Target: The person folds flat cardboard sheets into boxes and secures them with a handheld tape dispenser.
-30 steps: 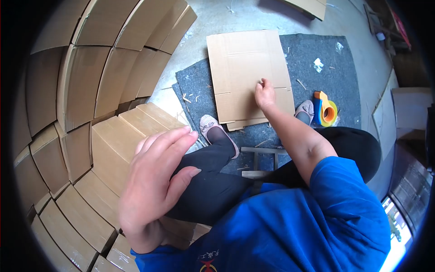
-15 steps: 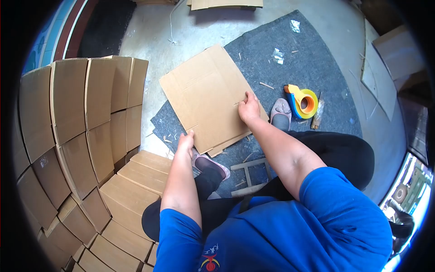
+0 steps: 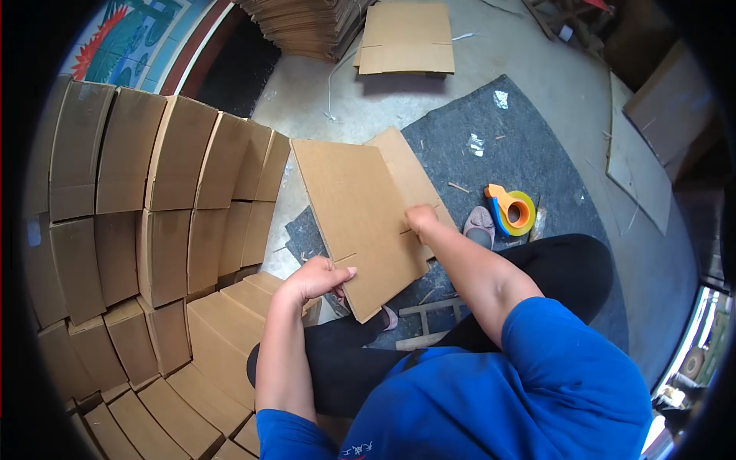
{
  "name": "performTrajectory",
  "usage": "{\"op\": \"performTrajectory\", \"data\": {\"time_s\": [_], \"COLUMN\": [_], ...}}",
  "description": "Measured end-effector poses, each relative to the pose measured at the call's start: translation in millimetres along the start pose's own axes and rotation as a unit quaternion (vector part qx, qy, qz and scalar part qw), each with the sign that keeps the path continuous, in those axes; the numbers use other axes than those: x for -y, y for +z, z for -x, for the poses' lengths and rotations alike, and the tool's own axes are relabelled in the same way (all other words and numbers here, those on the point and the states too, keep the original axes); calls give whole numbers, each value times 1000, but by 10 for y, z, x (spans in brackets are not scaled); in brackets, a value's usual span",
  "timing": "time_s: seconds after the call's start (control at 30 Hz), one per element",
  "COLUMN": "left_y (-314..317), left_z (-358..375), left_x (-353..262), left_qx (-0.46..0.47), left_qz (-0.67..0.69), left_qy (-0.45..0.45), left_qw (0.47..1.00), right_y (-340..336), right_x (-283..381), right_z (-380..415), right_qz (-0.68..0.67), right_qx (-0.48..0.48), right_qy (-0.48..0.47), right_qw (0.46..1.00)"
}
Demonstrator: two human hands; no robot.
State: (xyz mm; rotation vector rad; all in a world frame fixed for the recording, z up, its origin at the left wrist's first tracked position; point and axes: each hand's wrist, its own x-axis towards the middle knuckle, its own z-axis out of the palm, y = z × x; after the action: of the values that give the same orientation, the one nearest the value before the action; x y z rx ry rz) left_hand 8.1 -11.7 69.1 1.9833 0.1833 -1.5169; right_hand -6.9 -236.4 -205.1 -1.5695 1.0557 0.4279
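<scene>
A partly unfolded cardboard box (image 3: 356,207) is held at an angle above the dark mat, its front panel raised on the left and another panel showing behind at the right. My left hand (image 3: 316,277) pinches the lower left edge, thumb on the face and fingers behind. At the right side, by the crease between panels, my right hand (image 3: 422,222) is closed on the cardboard, its fingertips partly hidden. A tape dispenser (image 3: 495,205) with a yellow roll lies beside my right shoe (image 3: 480,224).
Rows of stacked cardboard boxes (image 3: 123,153) rise on the left. Flat cardboard sheets (image 3: 406,38) lie ahead on the floor, with a tall pile of flattened cardboard (image 3: 303,23) nearby. Scraps of foil (image 3: 476,145) dot the mat (image 3: 529,138). A small frame (image 3: 429,318) lies near my legs.
The flat cardboard has been lifted and tilted on its left side, opening a gap between its panels. My left hand has risen with that edge. The view has shifted, showing more ahead.
</scene>
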Motion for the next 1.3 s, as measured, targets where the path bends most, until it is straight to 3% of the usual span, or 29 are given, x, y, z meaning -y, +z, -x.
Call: {"op": "performTrajectory", "data": {"time_s": [0.1,0.17,0.2,0.27,0.33,0.43,0.5,0.57,0.77,0.87,0.93,0.97,1.13,1.3], "left_y": [398,551,578,595,587,619,667,634,579,659,662,665,204,282], "left_z": [134,47,-25,-15,-58,-287,-322,-386,-395,-377,-429,-431,-247,-380], "left_x": [-147,-111,-76,-142,-167,-156,-249,-271,-229,-302,-255,-225,-138,-164], "left_qx": [-16,-61,-42,-141,-182,-141,-133,-98,-67,-176,-418,-482,-569,-570], "left_qz": [-52,-57,-6,-68,-60,39,177,246,313,289,29,22,20,-20], "left_qy": [42,122,118,192,206,201,183,188,198,258,271,278,219,164], "left_qw": [998,989,992,969,960,969,958,946,926,905,866,831,792,805], "right_y": [-5,-263,-344,-446,-590,-835,-929,-1007,-1004,-954,-980,-1007,-1334,-1262], "right_x": [648,1216,1337,1485,1581,1716,1771,1825,1683,1623,1687,1713,1704,1239], "right_z": [675,1342,1464,1590,1690,1703,1656,1690,1659,1669,2004,2135,2650,2505], "right_qz": [-154,-225,-220,-77,90,269,265,245,157,310,389,436,520,521], "right_qx": [71,140,141,192,149,167,179,226,247,92,58,48,68,62], "right_qy": [-37,-49,-55,-246,-330,-315,-320,-232,-283,-455,-450,-442,-432,-443], "right_qw": [985,963,964,947,928,895,892,914,913,830,802,782,733,727]}}
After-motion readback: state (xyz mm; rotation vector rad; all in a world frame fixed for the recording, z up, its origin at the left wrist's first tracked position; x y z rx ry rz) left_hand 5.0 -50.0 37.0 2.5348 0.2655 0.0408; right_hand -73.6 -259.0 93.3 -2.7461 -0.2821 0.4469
